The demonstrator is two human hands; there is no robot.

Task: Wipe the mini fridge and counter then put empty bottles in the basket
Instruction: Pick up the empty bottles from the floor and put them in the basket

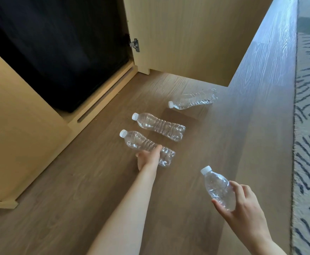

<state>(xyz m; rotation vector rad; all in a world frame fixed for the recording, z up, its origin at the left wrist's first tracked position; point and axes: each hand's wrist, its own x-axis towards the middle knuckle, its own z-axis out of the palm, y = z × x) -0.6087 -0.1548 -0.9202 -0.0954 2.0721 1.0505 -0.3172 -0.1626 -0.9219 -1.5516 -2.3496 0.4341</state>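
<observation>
Both hands hold clear plastic bottles over the brown wood floor [73,184].
The left hand [147,159] curls round a crumpled clear white-capped bottle [137,141] lying on the floor; the right hand [242,205] pinches a second clear bottle [216,186], raised at near right. Two more clear bottles lie farther off, the middle one [159,126] and the far one [192,99], right of the black mini fridge [58,52] in its pale wooden cabinet [12,116].
</observation>
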